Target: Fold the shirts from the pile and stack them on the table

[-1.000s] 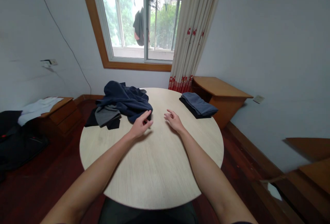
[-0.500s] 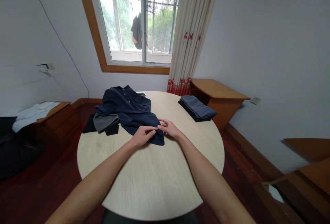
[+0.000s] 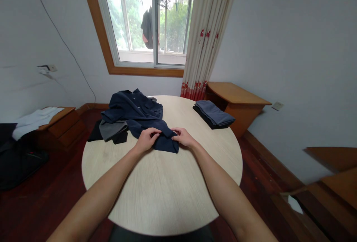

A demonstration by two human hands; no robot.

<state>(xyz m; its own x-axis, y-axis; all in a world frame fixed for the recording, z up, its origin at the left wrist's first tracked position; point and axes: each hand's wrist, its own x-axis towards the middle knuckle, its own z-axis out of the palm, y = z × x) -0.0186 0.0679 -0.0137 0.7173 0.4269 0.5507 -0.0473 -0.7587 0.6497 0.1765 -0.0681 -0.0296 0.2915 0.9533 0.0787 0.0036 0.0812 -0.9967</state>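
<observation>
A navy buttoned shirt (image 3: 136,108) lies rumpled over the left and middle of the round table (image 3: 161,193), its near end drawn out towards me. My left hand (image 3: 147,138) pinches the cloth near that end. About a hand's width to the right, my right hand (image 3: 182,137) grips the shirt's right edge between thumb and fingers. Between both hands a fold of the cloth is raised, with a flat navy flap below it. Grey cloth (image 3: 111,130) and black cloth (image 3: 95,133) stick out from under the shirt at the left.
On the table's right side sits a folded grey-blue garment (image 3: 214,113) on top of a black one (image 3: 205,118). A wooden desk (image 3: 237,95) stands behind it, beside the curtain (image 3: 208,37). White cloth (image 3: 37,119) covers part of a low cabinet (image 3: 65,125) at left.
My left hand has moved left, away from my right hand. The cloth between them is now lifted into a fold, and the shirt's near end looks straighter. The view has tilted slightly.
</observation>
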